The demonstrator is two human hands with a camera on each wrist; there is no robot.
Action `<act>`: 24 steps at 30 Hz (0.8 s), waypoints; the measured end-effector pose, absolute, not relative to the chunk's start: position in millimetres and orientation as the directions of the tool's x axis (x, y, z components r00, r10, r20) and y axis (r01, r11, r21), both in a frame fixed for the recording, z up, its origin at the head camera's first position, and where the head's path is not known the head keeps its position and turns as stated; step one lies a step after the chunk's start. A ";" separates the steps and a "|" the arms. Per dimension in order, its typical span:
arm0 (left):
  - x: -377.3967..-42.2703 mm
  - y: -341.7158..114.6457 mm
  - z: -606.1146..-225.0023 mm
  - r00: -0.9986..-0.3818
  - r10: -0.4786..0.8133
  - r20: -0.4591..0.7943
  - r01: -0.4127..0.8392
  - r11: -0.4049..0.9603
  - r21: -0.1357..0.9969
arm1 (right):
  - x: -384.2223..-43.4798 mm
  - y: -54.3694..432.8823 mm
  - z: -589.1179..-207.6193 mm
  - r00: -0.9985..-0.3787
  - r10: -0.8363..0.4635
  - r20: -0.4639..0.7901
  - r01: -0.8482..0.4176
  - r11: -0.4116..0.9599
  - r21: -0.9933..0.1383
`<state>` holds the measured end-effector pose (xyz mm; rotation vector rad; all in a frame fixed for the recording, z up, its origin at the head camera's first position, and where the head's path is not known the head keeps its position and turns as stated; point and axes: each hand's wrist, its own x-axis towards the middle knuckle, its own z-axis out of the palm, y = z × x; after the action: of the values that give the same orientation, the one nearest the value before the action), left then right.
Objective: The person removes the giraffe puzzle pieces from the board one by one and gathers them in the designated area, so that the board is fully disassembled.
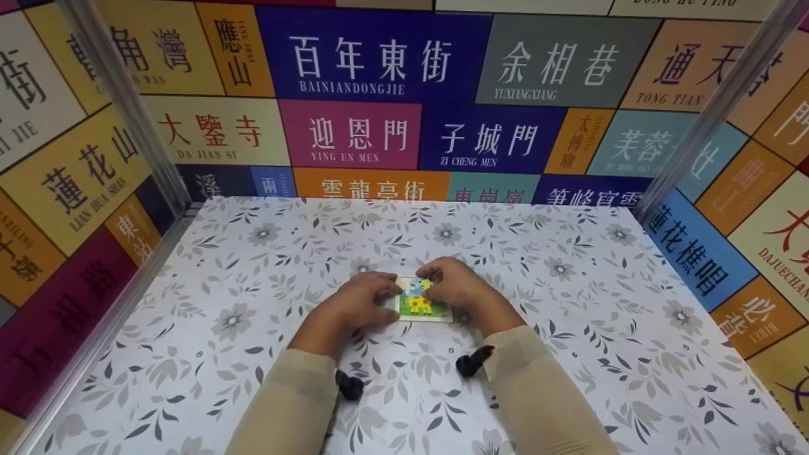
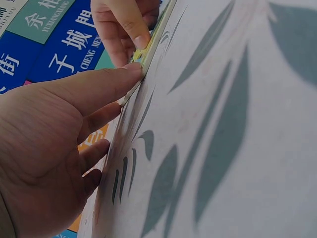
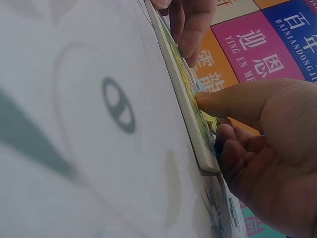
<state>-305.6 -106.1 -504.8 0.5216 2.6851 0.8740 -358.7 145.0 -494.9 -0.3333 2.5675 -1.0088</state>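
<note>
A small square jigsaw puzzle board [image 1: 436, 314] with a pale rim and a yellow giraffe on green lies flat on the table. At its left side is my left hand [image 1: 360, 300], holding that edge with the thumb at the near corner and fingers farther up. My right hand [image 1: 456, 284] reaches over the upper right part and pinches a yellow puzzle piece [image 3: 212, 121] between thumb and fingers. In the right wrist view the thumb comes down over the board's face. The fingers partly hide the picture's upper right.
A white tablecloth [image 1: 253, 385] printed with grey leaves and flowers spreads under the board. Panels [image 1: 373, 57] with coloured blocks of Chinese lettering stand behind and at both sides. Dark wrist-worn objects [image 1: 349, 384] sit by both sleeves.
</note>
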 end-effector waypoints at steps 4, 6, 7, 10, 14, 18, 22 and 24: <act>-306.3 -106.2 -504.2 -0.896 0.419 -0.145 0.257 0.757 0.600 | -359.5 145.5 -495.5 -0.906 -0.352 -0.233 -0.100 0.715 -0.692; -306.3 -106.4 -504.0 -0.895 0.422 -0.145 0.260 0.757 0.599 | -359.7 145.5 -496.0 -0.905 -0.367 -0.215 -0.128 0.717 -0.685; -306.3 -106.5 -503.9 -0.894 0.425 -0.142 0.264 0.755 0.600 | -360.0 145.7 -496.4 -0.903 -0.376 -0.206 -0.145 0.720 -0.679; -306.0 -107.0 -503.9 -0.895 0.428 -0.129 0.269 0.745 0.611 | -359.3 146.7 -495.9 -0.900 -0.394 -0.185 -0.178 0.720 -0.671; -306.3 -107.7 -504.8 -0.896 0.428 -0.118 0.268 0.733 0.626 | -357.6 150.5 -491.0 -0.911 -0.363 -0.197 -0.125 0.697 -0.706; -306.7 -108.1 -506.3 -0.898 0.419 -0.130 0.251 0.735 0.630 | -358.9 158.8 -483.9 -0.927 -0.327 -0.186 -0.093 0.678 -0.729; -306.4 -108.3 -506.9 -0.899 0.416 -0.138 0.243 0.735 0.633 | -363.7 173.8 -479.5 -0.940 -0.315 -0.134 -0.125 0.679 -0.723; -306.0 -108.4 -506.9 -0.897 0.420 -0.138 0.247 0.735 0.632 | -366.0 183.5 -478.4 -0.945 -0.304 -0.122 -0.125 0.680 -0.722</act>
<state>-306.0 -108.4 -506.9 0.5231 2.6663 0.9149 -366.0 183.5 -478.4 -0.3451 2.6615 -1.1188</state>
